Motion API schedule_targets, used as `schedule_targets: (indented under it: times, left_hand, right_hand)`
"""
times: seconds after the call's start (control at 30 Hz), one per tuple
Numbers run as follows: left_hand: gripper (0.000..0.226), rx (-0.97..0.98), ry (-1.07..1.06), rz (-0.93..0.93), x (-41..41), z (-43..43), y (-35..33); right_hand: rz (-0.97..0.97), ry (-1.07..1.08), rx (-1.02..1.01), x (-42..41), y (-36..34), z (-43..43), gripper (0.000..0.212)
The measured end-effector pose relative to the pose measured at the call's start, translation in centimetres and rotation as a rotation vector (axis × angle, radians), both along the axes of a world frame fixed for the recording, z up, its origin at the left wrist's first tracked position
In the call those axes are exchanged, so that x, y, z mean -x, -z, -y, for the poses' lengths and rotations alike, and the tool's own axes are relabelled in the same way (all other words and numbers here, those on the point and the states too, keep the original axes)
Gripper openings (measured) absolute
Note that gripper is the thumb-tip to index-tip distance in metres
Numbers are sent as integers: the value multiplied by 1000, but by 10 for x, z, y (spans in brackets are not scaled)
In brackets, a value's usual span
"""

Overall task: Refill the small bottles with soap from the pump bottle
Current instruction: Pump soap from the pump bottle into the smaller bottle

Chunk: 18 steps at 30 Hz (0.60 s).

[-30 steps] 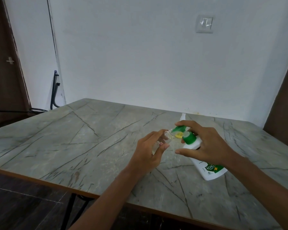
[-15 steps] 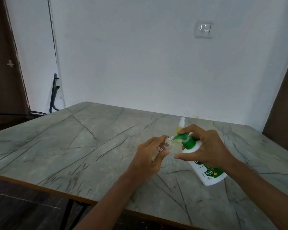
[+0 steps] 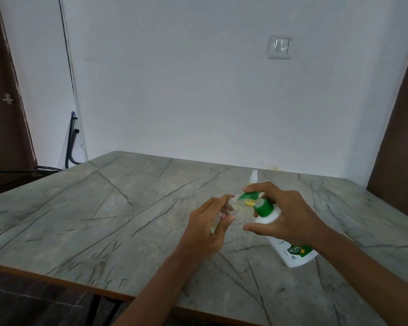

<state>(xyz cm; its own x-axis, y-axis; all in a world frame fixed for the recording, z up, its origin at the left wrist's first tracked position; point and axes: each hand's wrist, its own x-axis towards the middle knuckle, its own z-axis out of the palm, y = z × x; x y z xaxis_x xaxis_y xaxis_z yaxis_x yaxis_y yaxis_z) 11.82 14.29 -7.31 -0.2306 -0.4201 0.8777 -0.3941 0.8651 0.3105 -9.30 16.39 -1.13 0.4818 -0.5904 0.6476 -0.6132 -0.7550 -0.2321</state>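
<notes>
Your right hand [image 3: 285, 215] is closed round the neck of the pump bottle [image 3: 292, 250], thumb below and forefinger curled over the green top. The bottle leans. Its long axis runs from its base, low on the table [image 3: 104, 208] near and right of your grip, up and left to the nozzle [image 3: 247, 196].

Just left of the nozzle tip, your left hand [image 3: 207, 227] pinches a small bottle [image 3: 232, 204], clear and tilted, with its mouth facing the spout. Whether they touch is unclear. The next press probably depends on keeping the mouth and spout in line.

A second small bottle [image 3: 254, 176], white-capped, stands just behind your right hand.
</notes>
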Motion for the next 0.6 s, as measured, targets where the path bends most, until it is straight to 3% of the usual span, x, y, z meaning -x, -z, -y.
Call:
schedule_targets:
  times: [0.37, 0.6]
  left_hand:
    - [36, -13, 27, 46, 1, 0, 0]
    - [34, -11, -3, 29, 0, -1, 0]
  right_hand:
    - [66, -17, -16, 2, 0, 2, 63]
    - [-20, -5, 2, 0, 0, -1, 68]
